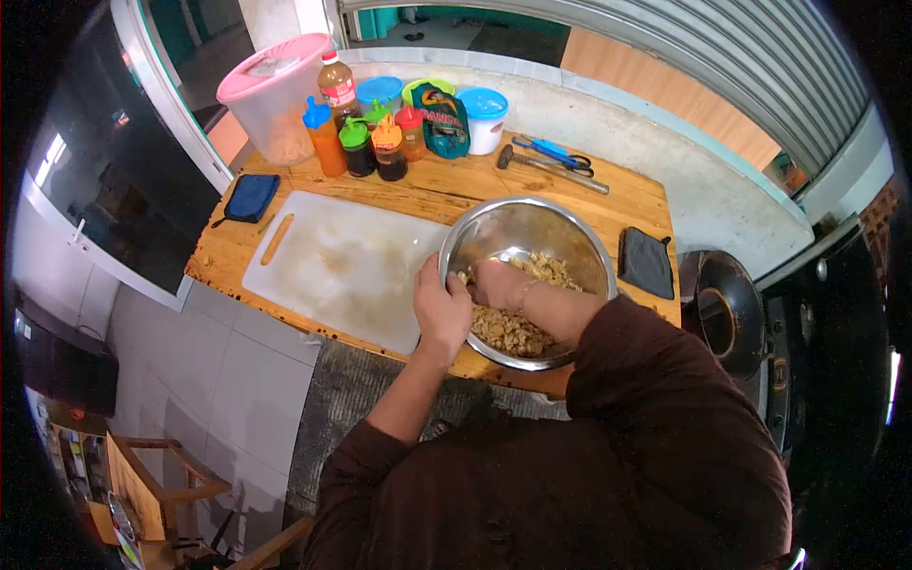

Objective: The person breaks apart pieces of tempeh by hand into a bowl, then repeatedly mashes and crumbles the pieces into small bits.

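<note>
A steel mixing bowl [532, 228] stands on the wooden table [427, 190] and holds a pale, chunky food mix [513, 331]. My left hand [439, 309] grips the bowl's near-left rim. Inside the bowl, my right hand [496, 282] is buried in the mix with its fingers curled; a thin bracelet circles the wrist. Both of my sleeves are dark brown.
A white cutting board [342, 261] lies left of the bowl. At the table's back stand sauce bottles [366, 142], a pink-lidded tub [271, 95], lidded containers [484, 119] and a packet [442, 119]. Scissors [560, 154], a dark pouch [252, 198] and a black cloth [646, 261] lie nearby. A black pot [727, 309] sits right.
</note>
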### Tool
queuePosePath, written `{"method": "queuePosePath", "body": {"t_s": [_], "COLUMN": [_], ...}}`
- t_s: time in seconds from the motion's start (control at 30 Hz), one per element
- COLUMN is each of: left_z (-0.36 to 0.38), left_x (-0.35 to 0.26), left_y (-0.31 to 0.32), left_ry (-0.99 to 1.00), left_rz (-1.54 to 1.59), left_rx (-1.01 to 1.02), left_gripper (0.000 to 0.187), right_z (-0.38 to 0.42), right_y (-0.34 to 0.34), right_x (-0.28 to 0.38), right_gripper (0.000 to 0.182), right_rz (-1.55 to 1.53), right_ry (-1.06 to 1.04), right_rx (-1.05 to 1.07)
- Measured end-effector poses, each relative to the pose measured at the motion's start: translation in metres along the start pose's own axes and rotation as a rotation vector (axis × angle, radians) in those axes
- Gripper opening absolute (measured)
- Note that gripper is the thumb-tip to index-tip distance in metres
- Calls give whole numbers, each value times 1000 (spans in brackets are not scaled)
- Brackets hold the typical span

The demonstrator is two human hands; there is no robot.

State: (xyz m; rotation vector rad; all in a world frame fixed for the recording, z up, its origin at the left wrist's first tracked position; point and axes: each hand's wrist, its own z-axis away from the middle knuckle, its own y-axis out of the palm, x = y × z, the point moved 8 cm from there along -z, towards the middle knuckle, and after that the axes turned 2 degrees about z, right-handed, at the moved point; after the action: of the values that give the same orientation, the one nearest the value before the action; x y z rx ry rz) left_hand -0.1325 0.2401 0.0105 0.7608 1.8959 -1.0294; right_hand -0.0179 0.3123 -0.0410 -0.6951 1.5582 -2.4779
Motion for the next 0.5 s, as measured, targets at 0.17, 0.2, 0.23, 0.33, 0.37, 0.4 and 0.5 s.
{"method": "queuePosePath", "body": {"t_s": [0.17,0.2,0.23,0.33,0.37,0.4,0.5], "left_z": [6,12,21,48,58,61,59], "left_x": [39,46,52,30,14,3,-3], "left_y": [-1,1,3,5,3,0,-8], "left_ry": [-373,-429,-482,-677,-757,-752,-610], "left_rz": [308,404,500,738,803,733,435], "left_rx": [92,128,162,371,460,505,496], "left_gripper": [24,23,22,33,40,38,39], "right_z": [33,41,48,69,71,72,74], "right_y": [-26,-29,-34,-47,-47,-48,-49], "right_x": [-2,-3,-11,-15,-21,-21,-28], "right_gripper": [35,36,42,46,46,45,40], "right_rz": [-38,-6,-73,-23,-53,-10,25], "right_ry": [-93,-126,-132,-110,-198,-188,-177], "right_rx": [53,77,56,54,-54,-40,-70]}}
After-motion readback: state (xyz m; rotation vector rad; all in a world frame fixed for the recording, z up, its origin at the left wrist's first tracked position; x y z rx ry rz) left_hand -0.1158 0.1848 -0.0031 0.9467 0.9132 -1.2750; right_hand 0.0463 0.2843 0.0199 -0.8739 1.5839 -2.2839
